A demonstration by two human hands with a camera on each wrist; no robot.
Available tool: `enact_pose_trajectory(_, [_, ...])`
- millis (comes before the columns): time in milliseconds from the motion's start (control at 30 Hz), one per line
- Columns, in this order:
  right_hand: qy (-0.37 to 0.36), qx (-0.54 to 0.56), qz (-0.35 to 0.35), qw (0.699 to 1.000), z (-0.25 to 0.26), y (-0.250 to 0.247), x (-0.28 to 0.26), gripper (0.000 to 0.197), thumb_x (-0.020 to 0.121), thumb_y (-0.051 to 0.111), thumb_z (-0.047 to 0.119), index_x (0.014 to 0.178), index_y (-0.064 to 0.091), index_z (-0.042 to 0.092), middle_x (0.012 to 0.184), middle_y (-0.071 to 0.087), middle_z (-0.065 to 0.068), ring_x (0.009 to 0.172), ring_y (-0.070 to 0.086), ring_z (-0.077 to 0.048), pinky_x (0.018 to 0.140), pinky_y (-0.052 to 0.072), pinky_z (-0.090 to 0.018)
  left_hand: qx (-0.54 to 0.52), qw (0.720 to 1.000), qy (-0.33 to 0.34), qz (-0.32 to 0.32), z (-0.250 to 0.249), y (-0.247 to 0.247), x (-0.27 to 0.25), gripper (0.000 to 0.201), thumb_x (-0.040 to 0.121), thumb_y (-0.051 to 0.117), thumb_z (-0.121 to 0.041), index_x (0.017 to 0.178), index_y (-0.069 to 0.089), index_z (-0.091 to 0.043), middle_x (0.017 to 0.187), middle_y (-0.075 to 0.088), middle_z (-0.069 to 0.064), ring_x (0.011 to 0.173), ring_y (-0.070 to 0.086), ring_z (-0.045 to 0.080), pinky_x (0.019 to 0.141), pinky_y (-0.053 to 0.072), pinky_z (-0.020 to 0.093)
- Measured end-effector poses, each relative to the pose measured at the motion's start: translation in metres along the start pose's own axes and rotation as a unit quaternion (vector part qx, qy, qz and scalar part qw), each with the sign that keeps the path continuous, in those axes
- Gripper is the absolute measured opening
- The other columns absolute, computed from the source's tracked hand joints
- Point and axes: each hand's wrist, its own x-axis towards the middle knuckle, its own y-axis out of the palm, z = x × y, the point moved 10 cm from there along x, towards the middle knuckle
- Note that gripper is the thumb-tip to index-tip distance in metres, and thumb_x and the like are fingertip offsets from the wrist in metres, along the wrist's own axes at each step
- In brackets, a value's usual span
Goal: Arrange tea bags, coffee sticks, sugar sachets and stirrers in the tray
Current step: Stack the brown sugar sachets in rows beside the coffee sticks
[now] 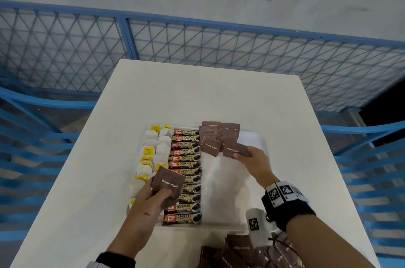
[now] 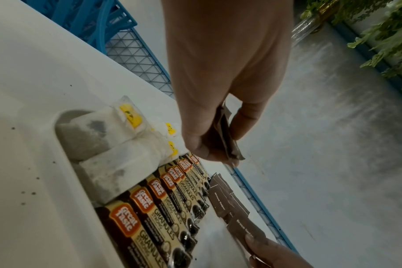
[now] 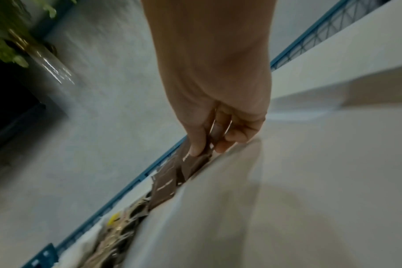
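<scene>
- White bench [image 1: 153, 96] against blue mesh fencing [image 1: 197, 48], grey floor beyond.
- On it, a shallow white tray [image 1: 260, 142]; tea bags [image 1: 151, 142] in the tray's left column, coffee sticks [image 1: 186, 164] just beside them, brown sugar sachets [image 1: 217, 134] overlapped at the far end of the next column.
- Loose pile of spare sachets [image 1: 236, 252] on the bench at the tray's near edge; no stirrers recognisable.
- Left hand [image 1: 151, 199] above the tray's near-left part, thumb on top and fingers under a small stack of sugar sachets [image 1: 169, 183].
- Right hand [image 1: 254, 161] reaching over the tray's right side, wrist low, thumb and fingers [image 3: 196, 143] pinching one sachet [image 1: 235, 150] by its near edge, next to the laid ones.
- Probably light, thin, flexible paper packets, slightly slick; best pinched by an edge or corner, lightly, to avoid creasing or sliding the neighbours.
</scene>
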Motion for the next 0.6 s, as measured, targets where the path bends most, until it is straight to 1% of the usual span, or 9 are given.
enact_pose_trajectory(33, [0.001, -0.013, -0.001, 1.0, 0.0, -0.001, 0.005, 0.015, 0.079, 0.071, 0.014, 0.084, 0.061, 0.003, 0.075, 0.058, 0.0, 0.071, 0.05, -0.017, 0.062, 0.038, -0.024, 0.003, 1.0, -0.001, -0.001, 0.001, -0.001, 0.0, 0.045, 0.065, 0.055, -0.016, 0.109, 0.062, -0.014, 0.095, 0.071, 0.007, 0.088, 0.066, 0.02, 0.075, 0.053, 0.027])
enact_pose_trajectory(100, [-0.002, -0.038, 0.003, 0.999, 0.004, -0.001, 0.01, 0.023, 0.079, 0.071, 0.013, 0.071, 0.05, 0.008, 0.067, 0.049, 0.003, 0.067, 0.044, -0.015, 0.056, 0.033, -0.02, 0.01, 1.0, 0.001, -0.001, 0.001, -0.001, 0.0, 0.043, 0.067, 0.056, -0.015, 0.11, 0.062, -0.015, 0.095, 0.071, 0.005, 0.089, 0.066, 0.019, 0.073, 0.053, 0.025])
enact_pose_trajectory(200, [-0.018, -0.058, 0.006, 0.998, 0.014, 0.002, 0.013, 0.037, 0.08, 0.069, 0.01, 0.063, 0.037, 0.017, 0.063, 0.04, 0.007, 0.06, 0.038, -0.009, 0.05, 0.03, -0.014, 0.022, 1.0, -0.001, -0.008, 0.001, -0.001, 0.0, 0.031, 0.082, 0.058, 0.0, 0.109, 0.061, -0.015, 0.097, 0.07, 0.006, 0.089, 0.065, 0.019, 0.07, 0.055, 0.021])
enact_pose_trajectory(267, [-0.029, -0.056, 0.003, 0.998, 0.019, 0.004, 0.015, 0.03, 0.079, 0.07, 0.009, 0.07, 0.043, 0.018, 0.064, 0.042, 0.008, 0.062, 0.042, -0.007, 0.053, 0.032, -0.014, 0.027, 1.0, -0.003, -0.01, 0.001, -0.002, 0.0, 0.031, 0.09, 0.046, 0.006, 0.109, 0.061, -0.014, 0.097, 0.069, 0.008, 0.089, 0.065, 0.02, 0.065, 0.056, 0.018])
enact_pose_trajectory(333, [-0.033, -0.044, 0.0, 0.998, 0.021, 0.006, 0.017, 0.025, 0.078, 0.071, 0.008, 0.085, 0.048, 0.014, 0.066, 0.047, 0.007, 0.064, 0.047, -0.007, 0.056, 0.035, -0.014, 0.031, 0.999, -0.006, -0.009, 0.0, 0.0, -0.001, 0.031, 0.091, 0.044, 0.006, 0.109, 0.061, -0.013, 0.099, 0.069, 0.01, 0.089, 0.065, 0.021, 0.063, 0.055, 0.016])
enact_pose_trajectory(400, [-0.035, -0.041, -0.004, 0.999, 0.022, 0.007, 0.019, 0.032, 0.078, 0.072, 0.008, 0.096, 0.046, 0.012, 0.067, 0.048, 0.003, 0.064, 0.049, -0.007, 0.056, 0.036, -0.015, 0.025, 1.0, -0.005, -0.01, -0.002, 0.001, -0.002, 0.03, 0.09, 0.046, 0.006, 0.11, 0.061, -0.012, 0.099, 0.069, 0.011, 0.089, 0.065, 0.021, 0.062, 0.055, 0.016])
enact_pose_trajectory(467, [-0.045, -0.044, -0.011, 0.998, 0.023, 0.007, 0.019, 0.038, 0.077, 0.072, 0.008, 0.101, 0.043, 0.013, 0.067, 0.047, 0.002, 0.063, 0.049, -0.008, 0.057, 0.037, -0.015, 0.015, 1.0, -0.002, -0.013, -0.003, 0.001, -0.002, 0.03, 0.086, 0.056, 0.002, 0.113, 0.06, -0.01, 0.103, 0.068, 0.014, 0.092, 0.064, 0.024, 0.064, 0.055, 0.018])
enact_pose_trajectory(533, [-0.052, -0.044, -0.02, 0.997, 0.023, 0.006, 0.018, 0.041, 0.077, 0.073, 0.007, 0.104, 0.041, 0.015, 0.07, 0.046, 0.002, 0.064, 0.048, -0.008, 0.058, 0.037, -0.014, 0.011, 1.0, -0.003, -0.011, -0.003, 0.001, -0.002, 0.036, 0.08, 0.062, -0.005, 0.115, 0.06, -0.011, 0.106, 0.069, 0.014, 0.097, 0.065, 0.024, 0.07, 0.056, 0.022])
enact_pose_trajectory(600, [-0.058, -0.045, -0.029, 0.997, 0.021, 0.006, 0.017, 0.043, 0.078, 0.073, 0.009, 0.108, 0.042, 0.014, 0.073, 0.046, 0.0, 0.067, 0.048, -0.009, 0.058, 0.038, -0.014, 0.015, 1.0, -0.004, -0.006, -0.003, 0.003, -0.002, 0.035, 0.08, 0.065, -0.007, 0.114, 0.061, -0.012, 0.106, 0.07, 0.011, 0.1, 0.065, 0.024, 0.077, 0.054, 0.027])
